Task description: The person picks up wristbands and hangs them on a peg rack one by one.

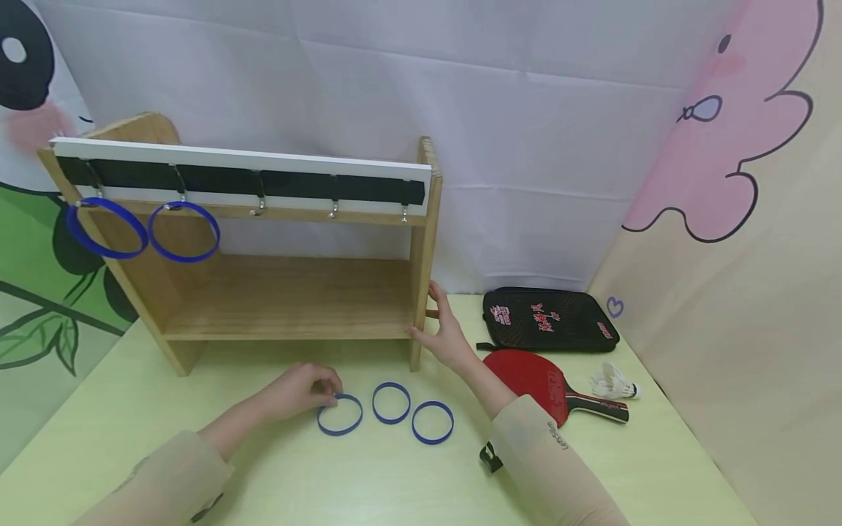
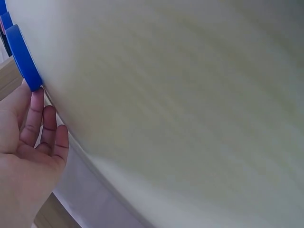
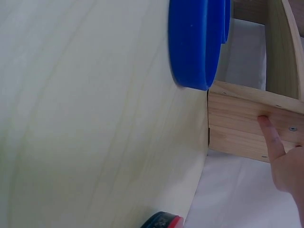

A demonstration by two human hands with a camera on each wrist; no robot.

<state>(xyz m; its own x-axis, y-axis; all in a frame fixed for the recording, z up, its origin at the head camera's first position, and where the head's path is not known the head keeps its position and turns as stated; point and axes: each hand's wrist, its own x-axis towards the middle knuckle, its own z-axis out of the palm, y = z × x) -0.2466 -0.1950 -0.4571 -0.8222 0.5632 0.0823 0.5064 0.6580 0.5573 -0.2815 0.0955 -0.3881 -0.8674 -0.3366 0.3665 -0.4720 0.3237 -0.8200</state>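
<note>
My left hand (image 1: 299, 391) pinches the rim of a thin blue ring (image 1: 340, 433) at the tabletop; the left wrist view shows that ring (image 2: 23, 59) at its thumb and fingertip. Just to its right lie a second blue ring (image 1: 391, 421) and a third blue ring (image 1: 432, 442). With spread fingers, my right hand (image 1: 450, 340) touches the right side panel (image 1: 426, 248) of a wooden shelf; in the right wrist view one finger presses straight on the panel (image 3: 237, 107). Two more blue rings, one (image 1: 108, 253) beside the other (image 1: 186, 259), hang from the shelf's left hooks.
More metal hooks (image 1: 333, 210) line the black strip (image 1: 296, 184) across the shelf's top. On the right are a black zip case (image 1: 552, 319), a red table-tennis bat (image 1: 526, 376), a shuttlecock (image 1: 615, 383) and a small black object (image 1: 490, 458). White cloth (image 1: 526, 183) hangs behind.
</note>
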